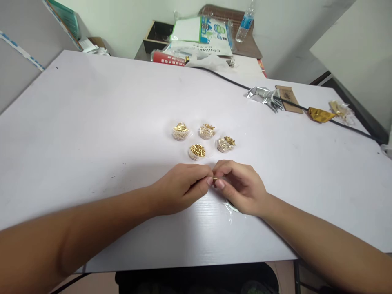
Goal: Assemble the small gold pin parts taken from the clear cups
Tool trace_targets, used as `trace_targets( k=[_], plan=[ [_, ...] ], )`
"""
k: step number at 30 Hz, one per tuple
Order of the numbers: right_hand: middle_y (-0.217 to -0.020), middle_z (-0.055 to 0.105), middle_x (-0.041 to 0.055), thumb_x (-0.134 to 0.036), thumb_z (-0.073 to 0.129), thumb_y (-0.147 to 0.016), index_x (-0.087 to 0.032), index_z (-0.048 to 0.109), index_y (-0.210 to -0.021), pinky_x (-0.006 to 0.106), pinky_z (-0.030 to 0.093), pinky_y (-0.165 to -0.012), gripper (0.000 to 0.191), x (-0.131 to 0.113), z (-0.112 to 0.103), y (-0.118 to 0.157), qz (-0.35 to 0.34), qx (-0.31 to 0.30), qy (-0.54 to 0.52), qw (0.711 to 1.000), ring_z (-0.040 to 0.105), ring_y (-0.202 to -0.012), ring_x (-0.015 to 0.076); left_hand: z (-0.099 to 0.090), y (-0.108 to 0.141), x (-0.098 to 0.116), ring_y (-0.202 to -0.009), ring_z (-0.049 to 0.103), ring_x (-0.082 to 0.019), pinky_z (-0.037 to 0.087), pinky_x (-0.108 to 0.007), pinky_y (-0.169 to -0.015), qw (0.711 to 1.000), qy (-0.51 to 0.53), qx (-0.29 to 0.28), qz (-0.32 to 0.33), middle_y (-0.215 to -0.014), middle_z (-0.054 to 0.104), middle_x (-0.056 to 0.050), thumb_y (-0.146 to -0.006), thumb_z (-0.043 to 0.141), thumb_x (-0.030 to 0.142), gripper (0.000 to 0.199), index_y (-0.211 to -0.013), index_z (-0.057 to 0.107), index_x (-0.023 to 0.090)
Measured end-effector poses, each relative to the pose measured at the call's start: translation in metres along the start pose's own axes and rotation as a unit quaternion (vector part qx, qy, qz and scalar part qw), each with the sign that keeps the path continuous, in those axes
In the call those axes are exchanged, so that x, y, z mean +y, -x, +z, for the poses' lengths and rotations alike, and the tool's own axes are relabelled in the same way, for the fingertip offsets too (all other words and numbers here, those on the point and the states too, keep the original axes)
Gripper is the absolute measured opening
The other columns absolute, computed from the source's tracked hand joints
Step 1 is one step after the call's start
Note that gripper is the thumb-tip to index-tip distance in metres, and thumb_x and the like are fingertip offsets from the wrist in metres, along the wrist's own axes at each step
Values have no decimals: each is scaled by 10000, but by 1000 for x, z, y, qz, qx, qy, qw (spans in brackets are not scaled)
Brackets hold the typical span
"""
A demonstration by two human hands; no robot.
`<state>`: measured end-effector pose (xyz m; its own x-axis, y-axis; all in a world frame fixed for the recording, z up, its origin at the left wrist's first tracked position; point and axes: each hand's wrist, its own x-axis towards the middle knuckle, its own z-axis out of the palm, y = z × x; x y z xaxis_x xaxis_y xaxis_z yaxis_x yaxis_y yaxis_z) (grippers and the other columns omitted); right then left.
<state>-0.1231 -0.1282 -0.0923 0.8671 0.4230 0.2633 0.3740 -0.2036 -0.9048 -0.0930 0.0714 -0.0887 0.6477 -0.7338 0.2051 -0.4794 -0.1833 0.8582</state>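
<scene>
Pinching gold-coloured pin [216, 178] | left hand [182, 187], right hand [246, 185]: fingertips closed on it, nearside of plastic cups [224, 146] | likely light, stiff, slippery; grip ends

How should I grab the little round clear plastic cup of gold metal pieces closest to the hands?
Pinch the cup by opposite sides of its wall, probably coming from the left. It's round, upright and open-topped, so keep it level; the other clear plastic cups sit behind or to its right.

Hands [180, 191] pinch a thin golden pin [216, 178] near four cups [225, 147] of golden pieces [197, 150]
</scene>
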Motion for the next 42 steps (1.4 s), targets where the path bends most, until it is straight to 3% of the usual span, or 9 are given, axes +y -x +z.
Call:
trace_targets(
  k=[6, 12, 16, 18, 22, 24, 29, 34, 42],
  plan=[
    [-724, 622, 27, -128, 590, -907, -204, 566, -860, 273, 466, -554, 92, 6, 3, -2, -85, 30, 17, 996, 574, -639, 136, 1, 1, -1, -514, 386, -68, 341, -188, -503, 1000, 6, 6, 14, -591, 474, 52, -945, 429, 189, 218, -745, 512, 161],
    [-792, 671, 67, -94, 556, -891, -204, 550, -845, 302, 534, -579, 118, 0, -3, -3, -141, 47, 1, 989, 630, -686, 161, -4, 3, 12, -437, 312, -74, 289, -205, -436, 996, -11, 14, 87, -502, 370, 66, -963, 409, 231, 299, -675, 468, 174],
    [-774, 683, 64, -125, 567, -900, -209, 492, -801, 273, 539, -542, 149, 0, -4, -1, -115, 44, -45, 991, 639, -636, 142, -32, -10, 32, -522, 474, -86, 380, -204, -520, 984, -155, 70, 62, -636, 582, 22, -951, 449, 223, 185, -894, 616, 168],
    [-759, 674, 59, -151, 568, -905, -211, 477, -789, 270, 532, -541, 159, 2, -3, -1, -99, 40, -54, 993, 629, -624, 136, -50, -22, 41, -628, 541, -120, 396, -230, -588, 960, -271, 65, 25, -726, 624, -12, -945, 467, 248, 207, -871, 646, 175],
    [-732, 656, 40, -165, 583, -891, -211, 492, -805, 267, 509, -549, 134, 8, -2, -1, -81, 34, -27, 996, 607, -627, 135, -71, -52, 57, -571, 480, -129, 275, -251, -528, 896, -434, -64, -72, -834, 639, -18, -867, 534, 164, 170, -819, 688, 218],
    [-720, 646, 27, -155, 590, -882, -211, 504, -815, 265, 508, -552, 122, 9, -2, 0, -82, 32, -18, 996, 605, -628, 133, -69, -68, 65, -546, 453, -135, 258, -256, -529, 884, -435, -132, -103, -668, 575, -11, -754, 592, 73, 163, -661, 647, 195],
    [-722, 649, 29, -151, 590, -871, -208, 529, -842, 266, 528, -566, 88, 9, -4, 1, -84, 27, -1, 996, 617, -636, 138, -50, -95, 72, -460, 391, -131, 282, -275, -528, 843, -469, -183, -187, -508, 412, 12, -577, 602, -45, 254, -496, 490, 169],
    [-696, 653, 29, -167, 589, -870, -194, 550, -855, 256, 530, -556, 50, 9, -5, 1, -69, 27, 8, 997, 622, -605, 135, -45, -101, 59, -543, 542, -181, 338, -274, -559, 850, -473, -175, -152, -498, 453, -11, -566, 649, -47, 313, -458, 440, 159],
    [-664, 646, 13, -156, 590, -865, -190, 560, -834, 224, 488, -511, 54, 10, -5, -1, -59, 32, 21, 998, 601, -565, 114, -51, -99, 56, -625, 600, -214, 265, -296, -505, 779, -562, -256, -110, -659, 616, -77, -655, 567, -1, 159, -625, 589, 153]
  ],
)
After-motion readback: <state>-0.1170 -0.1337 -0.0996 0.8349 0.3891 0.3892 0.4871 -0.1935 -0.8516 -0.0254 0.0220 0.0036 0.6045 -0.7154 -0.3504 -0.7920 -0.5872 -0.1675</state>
